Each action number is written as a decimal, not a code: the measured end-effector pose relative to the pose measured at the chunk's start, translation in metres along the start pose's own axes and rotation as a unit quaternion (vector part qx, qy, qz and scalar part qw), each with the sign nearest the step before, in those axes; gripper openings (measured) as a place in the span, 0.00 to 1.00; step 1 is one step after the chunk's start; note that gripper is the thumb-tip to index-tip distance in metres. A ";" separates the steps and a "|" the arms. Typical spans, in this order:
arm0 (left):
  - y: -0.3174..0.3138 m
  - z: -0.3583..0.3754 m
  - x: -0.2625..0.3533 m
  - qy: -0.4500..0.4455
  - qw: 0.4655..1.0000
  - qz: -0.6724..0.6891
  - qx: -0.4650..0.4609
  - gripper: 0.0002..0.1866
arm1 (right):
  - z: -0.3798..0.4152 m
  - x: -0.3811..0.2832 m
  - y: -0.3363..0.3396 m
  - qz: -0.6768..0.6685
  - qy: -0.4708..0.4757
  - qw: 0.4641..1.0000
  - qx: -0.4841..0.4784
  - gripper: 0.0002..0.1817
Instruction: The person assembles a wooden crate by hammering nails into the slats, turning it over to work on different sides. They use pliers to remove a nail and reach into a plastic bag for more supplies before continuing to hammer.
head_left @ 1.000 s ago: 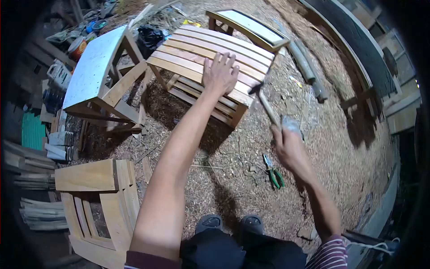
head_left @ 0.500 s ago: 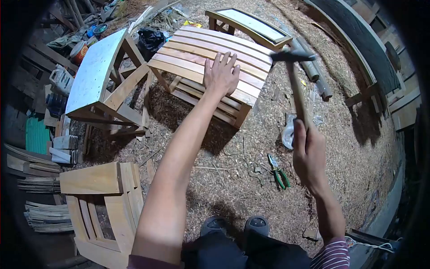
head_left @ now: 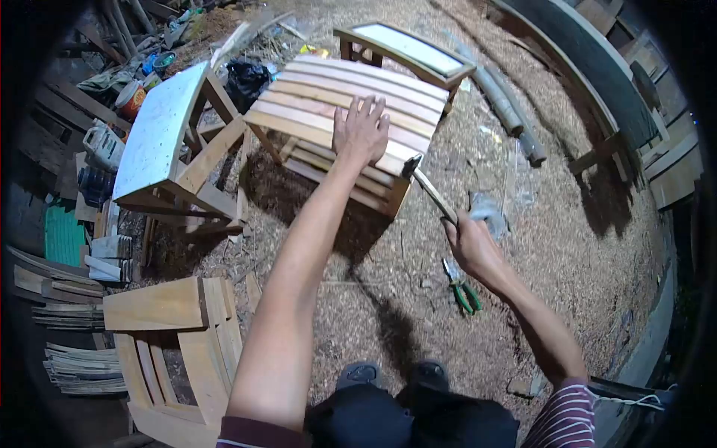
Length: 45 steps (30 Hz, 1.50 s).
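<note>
My left hand (head_left: 361,133) lies flat with fingers spread on the slatted top of a small wooden table (head_left: 299,101). In my right hand (head_left: 476,243) is the wooden handle of a hammer (head_left: 433,193). The hammer's dark head is right at the near right corner of the slatted top, beside the leg. Lower slats show under the table, between its legs. Green-handled pliers (head_left: 463,287) lie on the ground below my right hand, and a clear plastic bag (head_left: 487,213) lies just beyond that hand.
A white-topped wooden stand (head_left: 160,131) is at left, with a wooden frame (head_left: 157,321) nearer me. Behind the table stands another white-topped frame (head_left: 407,51). Two pipes (head_left: 500,104) lie at right on ground strewn with wood chips. Stacked slats (head_left: 86,367) line the left side.
The hammer has swung down and left, from raised beside the table to its near right corner. My left hand stays on the slats. The view has shifted slightly.
</note>
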State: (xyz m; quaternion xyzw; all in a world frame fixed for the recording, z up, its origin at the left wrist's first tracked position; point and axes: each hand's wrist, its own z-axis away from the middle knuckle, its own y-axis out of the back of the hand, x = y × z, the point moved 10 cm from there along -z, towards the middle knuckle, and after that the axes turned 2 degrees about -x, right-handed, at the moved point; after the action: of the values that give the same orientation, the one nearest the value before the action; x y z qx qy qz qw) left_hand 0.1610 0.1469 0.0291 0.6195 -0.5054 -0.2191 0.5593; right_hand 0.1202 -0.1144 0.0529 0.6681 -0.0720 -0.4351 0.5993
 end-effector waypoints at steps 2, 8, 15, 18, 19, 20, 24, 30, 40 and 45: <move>0.001 -0.005 -0.005 0.004 1.000 0.000 0.001 0.28 | -0.011 -0.013 0.023 -0.031 -0.045 0.999 -0.004 0.14; 0.002 0.003 -0.002 0.001 1.000 0.018 -0.002 0.27 | 0.007 -0.015 0.029 -0.088 0.084 0.986 0.114 0.13; 0.005 0.002 0.003 0.003 1.000 -0.006 -0.006 0.27 | 0.006 -0.053 0.083 -0.140 -0.045 0.985 0.089 0.12; 0.007 0.003 0.000 -0.007 1.000 -0.008 0.011 0.27 | 0.002 -0.013 0.021 -0.123 0.018 0.990 0.070 0.10; 0.001 0.006 0.002 -0.009 1.000 -0.006 0.017 0.27 | 0.001 0.017 -0.028 -0.114 -0.062 0.989 -0.073 0.09; -0.014 0.013 0.004 -0.003 1.000 0.002 -0.002 0.27 | 0.002 0.016 -0.023 -0.079 -0.070 0.993 -0.051 0.12; 0.017 0.002 0.002 -0.004 0.999 0.039 0.013 0.26 | -0.019 0.044 -0.035 -0.292 -0.142 0.943 -0.075 0.23; 0.042 0.020 -0.087 0.070 0.928 0.293 0.219 0.19 | -0.050 0.063 -0.074 -0.384 -0.024 0.917 0.105 0.16; 0.020 0.077 -0.290 0.329 0.901 0.265 0.103 0.30 | -0.084 0.028 -0.091 -0.537 0.031 0.808 0.243 0.17; -0.045 0.046 -0.367 0.262 0.849 0.427 0.167 0.35 | -0.102 0.012 -0.058 -0.533 0.038 0.814 0.227 0.14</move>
State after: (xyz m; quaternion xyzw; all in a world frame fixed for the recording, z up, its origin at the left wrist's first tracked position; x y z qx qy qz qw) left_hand -0.0048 0.4390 -0.1328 0.4615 -0.5837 0.2995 0.5972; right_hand 0.1708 -0.0304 -0.0132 0.7347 0.2213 -0.6323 0.1071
